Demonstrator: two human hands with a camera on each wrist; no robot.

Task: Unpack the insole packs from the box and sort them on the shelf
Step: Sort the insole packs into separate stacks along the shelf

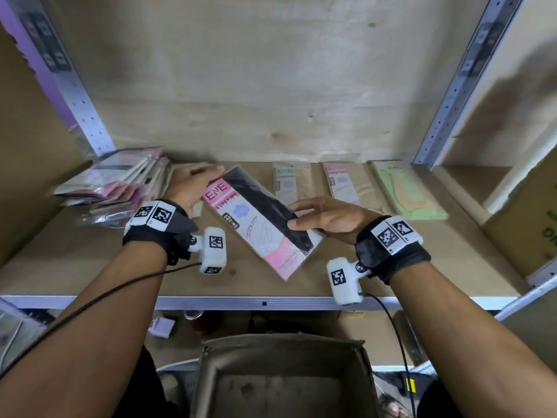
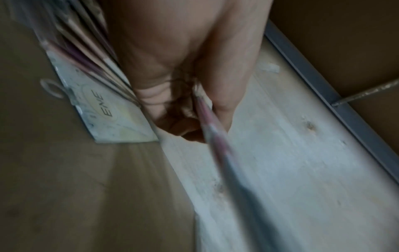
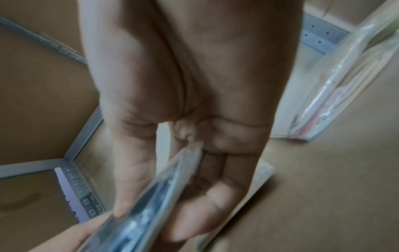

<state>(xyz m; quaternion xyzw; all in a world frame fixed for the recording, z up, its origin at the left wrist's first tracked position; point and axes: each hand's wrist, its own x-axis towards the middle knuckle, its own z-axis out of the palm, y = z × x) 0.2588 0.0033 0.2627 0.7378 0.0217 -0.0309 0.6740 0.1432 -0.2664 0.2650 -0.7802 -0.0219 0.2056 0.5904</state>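
While both my left hand and right hand grip the pink pack, its long axis runs diagonally between them, above the shelf.

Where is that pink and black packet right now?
In the head view the pink and black packet is mid-shelf, held between the left hand and right hand, right of the pile of packets.

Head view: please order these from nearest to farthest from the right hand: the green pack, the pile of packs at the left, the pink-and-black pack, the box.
1. Pink-and-black pack: held by the right hand.
2. Green pack: on the shelf, to its right.
3. Box: below the shelf, and pile, far left: too close to call.
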